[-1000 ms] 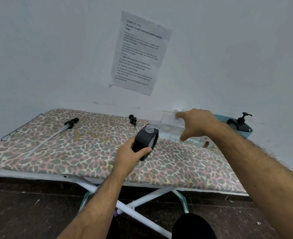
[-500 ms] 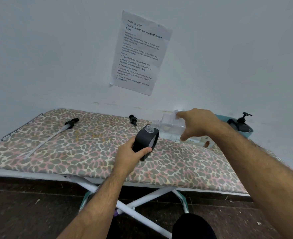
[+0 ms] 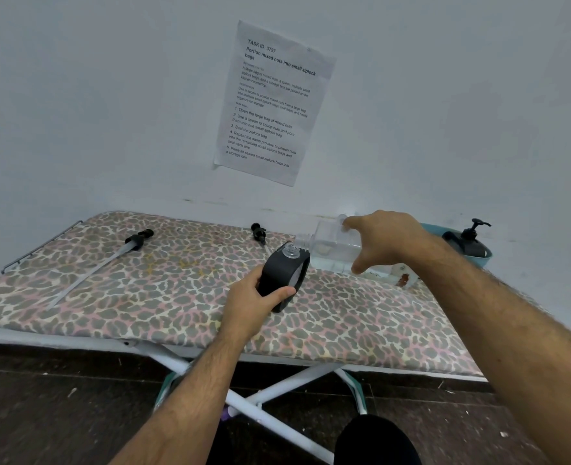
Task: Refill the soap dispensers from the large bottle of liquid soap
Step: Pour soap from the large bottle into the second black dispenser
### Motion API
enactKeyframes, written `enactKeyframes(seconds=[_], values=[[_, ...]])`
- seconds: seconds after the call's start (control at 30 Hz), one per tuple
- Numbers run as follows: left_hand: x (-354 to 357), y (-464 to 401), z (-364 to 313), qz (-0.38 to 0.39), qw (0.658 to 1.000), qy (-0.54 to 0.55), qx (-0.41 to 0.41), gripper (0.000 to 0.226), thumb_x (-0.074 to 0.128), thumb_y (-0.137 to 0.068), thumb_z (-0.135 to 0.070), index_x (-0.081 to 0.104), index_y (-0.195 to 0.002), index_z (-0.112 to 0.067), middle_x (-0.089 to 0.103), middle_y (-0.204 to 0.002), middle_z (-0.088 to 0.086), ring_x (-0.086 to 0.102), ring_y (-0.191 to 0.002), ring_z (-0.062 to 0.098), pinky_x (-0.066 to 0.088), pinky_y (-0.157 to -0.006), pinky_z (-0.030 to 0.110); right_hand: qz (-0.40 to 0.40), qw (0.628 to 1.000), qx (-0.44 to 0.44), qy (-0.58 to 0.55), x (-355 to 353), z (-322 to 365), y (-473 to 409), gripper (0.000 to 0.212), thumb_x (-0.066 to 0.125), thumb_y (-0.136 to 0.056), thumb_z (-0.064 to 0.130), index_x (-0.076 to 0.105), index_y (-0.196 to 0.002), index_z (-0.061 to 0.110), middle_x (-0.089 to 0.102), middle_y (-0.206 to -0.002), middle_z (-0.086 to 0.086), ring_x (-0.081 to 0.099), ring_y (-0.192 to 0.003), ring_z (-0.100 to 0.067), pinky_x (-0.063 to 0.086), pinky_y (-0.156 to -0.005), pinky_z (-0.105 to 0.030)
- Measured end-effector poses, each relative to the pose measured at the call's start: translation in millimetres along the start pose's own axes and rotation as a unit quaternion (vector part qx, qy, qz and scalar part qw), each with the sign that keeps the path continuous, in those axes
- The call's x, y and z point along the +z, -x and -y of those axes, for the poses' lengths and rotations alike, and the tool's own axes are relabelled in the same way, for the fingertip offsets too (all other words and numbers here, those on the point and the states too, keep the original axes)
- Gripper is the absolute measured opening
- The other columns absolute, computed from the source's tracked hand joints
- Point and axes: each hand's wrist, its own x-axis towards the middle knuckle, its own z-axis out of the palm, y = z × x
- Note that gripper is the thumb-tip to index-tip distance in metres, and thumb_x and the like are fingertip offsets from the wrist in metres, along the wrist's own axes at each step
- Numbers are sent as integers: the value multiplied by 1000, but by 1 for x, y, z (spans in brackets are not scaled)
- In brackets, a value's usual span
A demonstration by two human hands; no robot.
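Head view: left hand [image 3: 253, 302] grips a black soap dispenser [image 3: 283, 275], fingers and thumb wrapped around its lower body, holding it above the ironing board [image 3: 163, 297], tilted with its top toward the right. Dispenser is matte black, rounded and flat-sided, with an open clear-rimmed neck at the top; pump is off. Right hand [image 3: 383, 241] holds the large clear bottle [image 3: 327, 250] tipped on its side, nearly horizontal, thumb below and fingers curled over the top. Bottle is transparent, squarish, a little clear liquid pooled along its lower side. Its open mouth points left and sits right at the dispenser's neck; cannot tell if the two touch, no visible stream.

Board has a leopard-print cover, white crossed legs below, pushed against a white wall. A pump head with long tube [image 3: 123, 251] lies on the left part of the board, well apart from the hands. A smaller black pump head [image 3: 258, 230] lies near the wall, just behind the dispenser. Far right, a teal basin [image 3: 478, 260] holds another black dispenser [image 3: 468, 241] with its pump on. A printed sheet [image 3: 270, 102] is stuck to the wall above.
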Motion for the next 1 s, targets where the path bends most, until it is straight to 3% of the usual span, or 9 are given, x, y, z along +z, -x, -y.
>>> enactKeyframes(seconds=[0.27,0.5,0.63,1.0], values=[[0,0,-2,-2,1000,0,-5,53,82,-77,-40,62,-125,-32,68,-107,-20,64,-98,-4,55,-84,22,-1,1000,-1,0,0,0,1,82,79,-72,54,41,-142,36,47,-89,13,48,-85,-11,31,-59,-24],[1,0,1,-2,1000,2,-3,56,81,-76,-41,62,-127,-30,70,-110,-19,65,-99,-3,56,-87,26,4,1000,1,3,0,0,0,82,80,-70,54,41,-141,37,46,-82,15,51,-85,-12,39,-67,-27],[0,0,-1,-3,1000,0,-1,57,81,-76,-42,62,-128,-30,70,-110,-18,65,-99,-3,56,-87,26,6,1000,1,4,0,0,-1,82,79,-70,54,42,-141,37,40,-74,18,50,-84,-13,36,-64,-26],[0,1,-3,-3,1000,-1,-3,56,81,-77,-41,61,-128,-28,69,-111,-17,64,-99,-3,55,-85,22,0,1000,-4,7,0,0,-1,81,79,-71,54,42,-141,37,41,-77,17,50,-86,-13,31,-58,-24]])
